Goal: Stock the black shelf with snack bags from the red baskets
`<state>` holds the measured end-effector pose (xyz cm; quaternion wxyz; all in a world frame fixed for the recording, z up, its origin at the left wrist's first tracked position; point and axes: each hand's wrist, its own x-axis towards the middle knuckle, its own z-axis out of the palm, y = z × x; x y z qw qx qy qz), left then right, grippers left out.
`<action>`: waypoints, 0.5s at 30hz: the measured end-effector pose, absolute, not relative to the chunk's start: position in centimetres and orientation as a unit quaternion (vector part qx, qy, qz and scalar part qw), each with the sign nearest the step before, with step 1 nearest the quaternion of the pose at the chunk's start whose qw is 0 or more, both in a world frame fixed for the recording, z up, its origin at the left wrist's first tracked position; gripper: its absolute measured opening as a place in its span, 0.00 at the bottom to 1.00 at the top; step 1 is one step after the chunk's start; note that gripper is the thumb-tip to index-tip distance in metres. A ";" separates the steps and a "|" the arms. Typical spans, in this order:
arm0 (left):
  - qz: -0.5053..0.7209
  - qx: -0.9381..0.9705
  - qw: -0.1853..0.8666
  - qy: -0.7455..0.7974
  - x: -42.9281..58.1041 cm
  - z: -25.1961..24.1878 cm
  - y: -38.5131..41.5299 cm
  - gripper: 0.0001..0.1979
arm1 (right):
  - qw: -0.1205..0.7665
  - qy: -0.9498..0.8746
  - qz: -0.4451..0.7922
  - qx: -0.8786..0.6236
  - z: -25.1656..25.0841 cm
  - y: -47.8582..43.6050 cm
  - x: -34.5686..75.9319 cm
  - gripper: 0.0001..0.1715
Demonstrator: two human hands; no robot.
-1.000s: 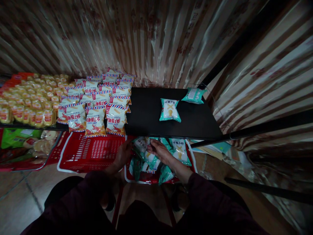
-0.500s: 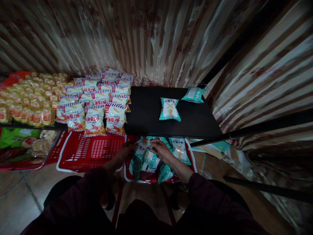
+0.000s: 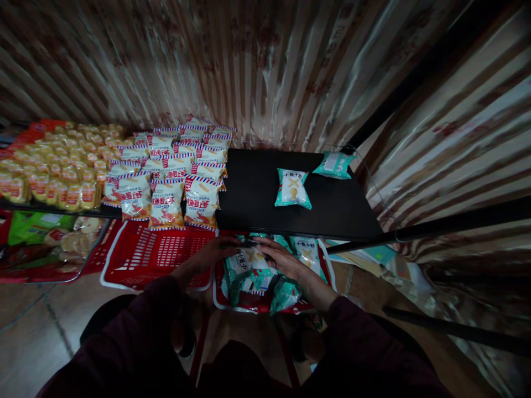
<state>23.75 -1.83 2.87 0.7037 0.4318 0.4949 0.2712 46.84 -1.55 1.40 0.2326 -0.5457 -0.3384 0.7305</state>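
Observation:
Teal-and-white snack bags lie in a red basket [image 3: 329, 271] with a pale rim. My left hand [image 3: 211, 253] reaches over the basket's left side, its fingers curled at the upper left edge of a teal snack bag [image 3: 238, 265]. From the right, my right hand [image 3: 282, 258] meets the same bag, its fingers bent over the upper right part. The hands nearly face each other, with the bag between and below them. Their fingertips are partly hidden in the dim light. Another teal bag [image 3: 307, 251] rests in the basket beyond my right hand.
A black shelf [image 3: 249, 193] holds two teal bags, one face up [image 3: 293, 189], the other at the back right [image 3: 335, 165]. Rows of shrimp snack bags [image 3: 166, 204] and yellow packs [image 3: 62, 166] stand left. A red basket [image 3: 157, 251] sits below; a black pole [image 3: 456, 218] crosses right.
My hands have shifted slightly, drawing closer over the bag, which now lies flatter with more of its front showing. The view has moved a little, so the shelf appears further right.

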 end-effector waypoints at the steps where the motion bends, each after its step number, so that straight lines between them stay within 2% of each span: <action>1: 0.262 0.439 0.707 0.489 23.9 3.0 -1.8 0.22 | 0.233 -0.332 0.749 -0.524 1.6 -1.7 46.8 0.26; 4: 0.260 0.441 0.705 0.490 24.4 3.0 -1.8 0.22 | 0.239 -0.311 0.791 -0.470 1.9 -2.0 46.6 0.25; 10: 0.298 0.374 0.699 0.532 25.1 2.3 -2.0 0.20 | 0.256 -0.277 0.794 -0.477 1.0 -2.1 46.6 0.17; 15: 0.338 0.316 0.737 0.492 25.0 2.8 -2.4 0.16 | 0.287 -0.271 0.792 -0.465 0.8 -2.1 46.9 0.20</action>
